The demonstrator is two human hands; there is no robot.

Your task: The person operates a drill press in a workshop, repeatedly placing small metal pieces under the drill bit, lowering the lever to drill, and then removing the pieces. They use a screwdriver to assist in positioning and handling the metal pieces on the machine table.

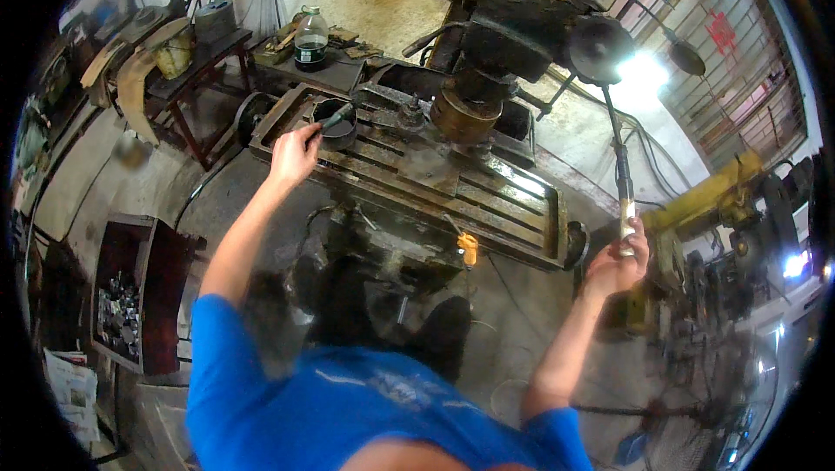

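Observation:
My left hand [296, 156] is closed round the near end of a short dark stick-like tool, perhaps a brush [337, 117]. Its far end reaches over a round dark pot [341, 135] on the left part of a slotted machine table [396, 171]. Out to the right, my right hand [619, 264] grips the pale lower end of a long rod-shaped handle [623, 180]. That rod rises toward a dark round disc [600, 49]. Between my hands, a round brownish spindle head [465, 110] hangs over the table, with a block-like part beneath it.
An orange object [468, 249] hangs at the table's front edge. A handwheel [576, 245] sits at its right end. At the back left, a clear bottle [310, 39] of dark liquid stands on a bench. An open box [139, 293] with small metal pieces stands at lower left.

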